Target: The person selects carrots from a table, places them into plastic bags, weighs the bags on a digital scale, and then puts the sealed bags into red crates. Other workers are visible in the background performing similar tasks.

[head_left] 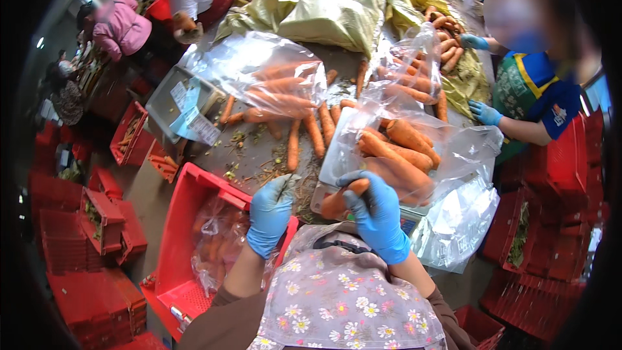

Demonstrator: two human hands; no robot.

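My right hand (376, 214), in a blue glove, is closed round a carrot (335, 205) held low in front of the apron. My left hand (271, 212), gloved in blue with soiled fingertips, has its fingers pressed together near the table edge; whatever they hold, if anything, is hidden. Just beyond my right hand, a clear plastic bag (453, 159) with several large carrots (405, 155) lies on a scale (330, 168). Loose carrots (293, 146) lie on the table past my left hand.
A red crate (175, 240) with bagged carrots stands at my left. Another carrot bag (278, 71), a grey tray (162, 107) and a pale sack (317, 10) lie farther back. Flat plastic bags (457, 223) are at right. A co-worker's gloved hand (484, 113) rests across the table.
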